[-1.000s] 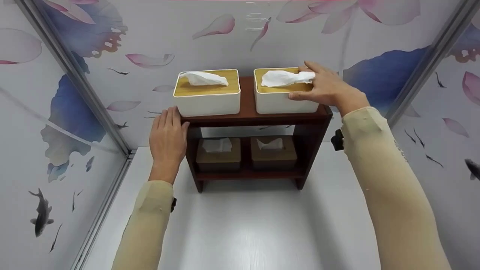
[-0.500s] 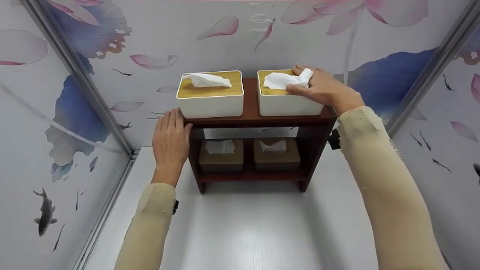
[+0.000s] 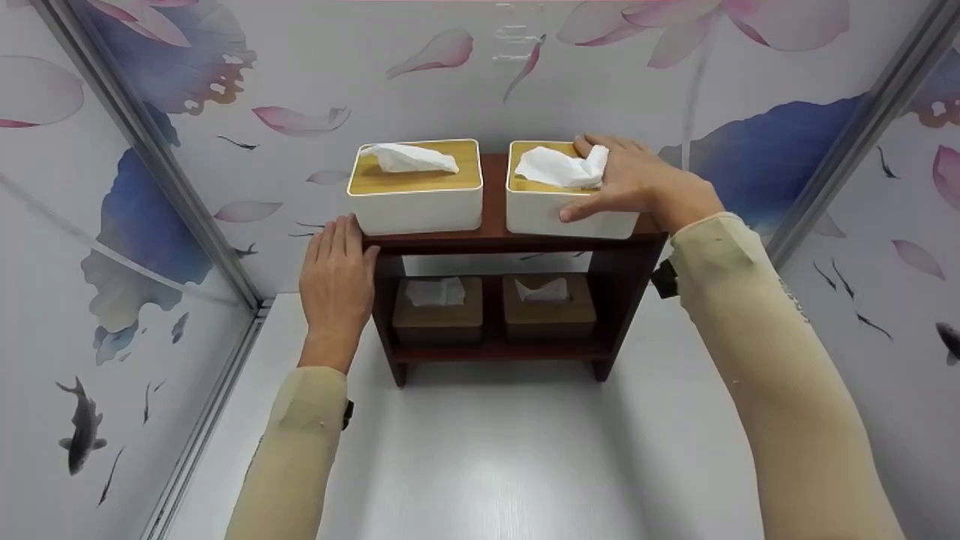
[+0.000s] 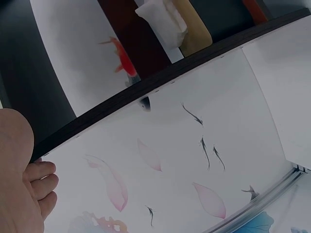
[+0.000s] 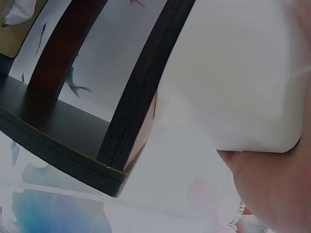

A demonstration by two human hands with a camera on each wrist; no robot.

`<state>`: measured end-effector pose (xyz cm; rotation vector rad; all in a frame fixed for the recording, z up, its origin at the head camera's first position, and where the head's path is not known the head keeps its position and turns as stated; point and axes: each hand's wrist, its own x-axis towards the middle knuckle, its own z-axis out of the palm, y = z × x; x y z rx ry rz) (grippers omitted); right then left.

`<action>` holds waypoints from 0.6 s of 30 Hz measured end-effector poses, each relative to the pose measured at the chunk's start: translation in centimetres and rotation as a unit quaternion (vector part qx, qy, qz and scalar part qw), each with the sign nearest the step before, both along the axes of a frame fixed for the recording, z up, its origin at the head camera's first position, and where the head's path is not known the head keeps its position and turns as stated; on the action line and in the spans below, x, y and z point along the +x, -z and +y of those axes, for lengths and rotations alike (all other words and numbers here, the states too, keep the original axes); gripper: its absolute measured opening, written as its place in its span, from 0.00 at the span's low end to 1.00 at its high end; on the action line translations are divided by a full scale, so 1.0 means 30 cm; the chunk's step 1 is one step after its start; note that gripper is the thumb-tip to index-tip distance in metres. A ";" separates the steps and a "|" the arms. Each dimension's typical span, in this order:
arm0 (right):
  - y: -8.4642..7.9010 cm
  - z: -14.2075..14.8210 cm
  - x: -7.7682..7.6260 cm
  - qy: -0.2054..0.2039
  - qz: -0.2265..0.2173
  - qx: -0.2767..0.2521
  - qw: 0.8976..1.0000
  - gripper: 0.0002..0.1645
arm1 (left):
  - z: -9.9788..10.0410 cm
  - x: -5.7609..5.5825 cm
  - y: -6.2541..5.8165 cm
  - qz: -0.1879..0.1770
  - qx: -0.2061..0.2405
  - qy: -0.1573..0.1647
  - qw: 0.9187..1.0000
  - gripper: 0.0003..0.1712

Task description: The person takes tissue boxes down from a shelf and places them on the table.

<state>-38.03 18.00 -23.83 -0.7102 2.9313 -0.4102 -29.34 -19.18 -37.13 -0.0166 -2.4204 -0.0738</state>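
A white tissue box [image 3: 561, 213] with a wooden lid and a tissue [image 3: 562, 166] sticking out stands on the right of a dark red-brown shelf's top board [image 3: 493, 196]. My right hand [image 3: 637, 184] grips its right end, thumb on the front face and fingers over the far side; some fingertips are hidden. In the right wrist view, the box's white wall [image 5: 233, 82] lies against this hand. A matching tissue box [image 3: 416, 214] stands on the left. Beside that one, my left hand [image 3: 336, 289] rests with extended fingers on the shelf's left upper corner.
Two brown tissue boxes, a left one [image 3: 437, 319] and a right one [image 3: 551, 319], sit on the lower shelf board [image 3: 499, 350]. White walls [image 3: 420, 97] with painted petals surround the shelf, which stands on a white surface [image 3: 495, 442].
The right thumb has gone from the box's front onto the lid and back to the front. The right tissue box has shifted slightly toward me and turned a little. The left hand stays put.
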 end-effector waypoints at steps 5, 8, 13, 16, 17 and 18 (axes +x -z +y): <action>-0.002 -0.001 0.012 -0.001 0.002 -0.019 1.000 0.68 | 0.003 -0.001 0.002 0.007 -0.001 0.002 1.000 0.30; -0.005 0.004 0.023 0.000 0.001 -0.021 1.000 0.71 | 0.005 -0.001 0.002 0.004 -0.001 0.003 1.000 0.31; -0.008 0.011 0.041 -0.010 0.013 -0.014 1.000 0.73 | 0.005 0.002 0.000 -0.009 0.005 0.002 1.000 0.30; -0.005 0.014 0.052 -0.013 0.024 -0.008 1.000 0.73 | 0.003 0.003 -0.002 -0.021 0.006 -0.001 1.000 0.31; -0.003 0.016 0.055 -0.013 0.028 -0.006 0.999 0.73 | 0.002 0.004 -0.002 -0.025 0.005 -0.002 1.000 0.31; -0.002 0.016 0.059 -0.013 0.031 -0.005 0.999 0.74 | 0.001 0.004 -0.002 -0.029 0.005 -0.003 1.000 0.31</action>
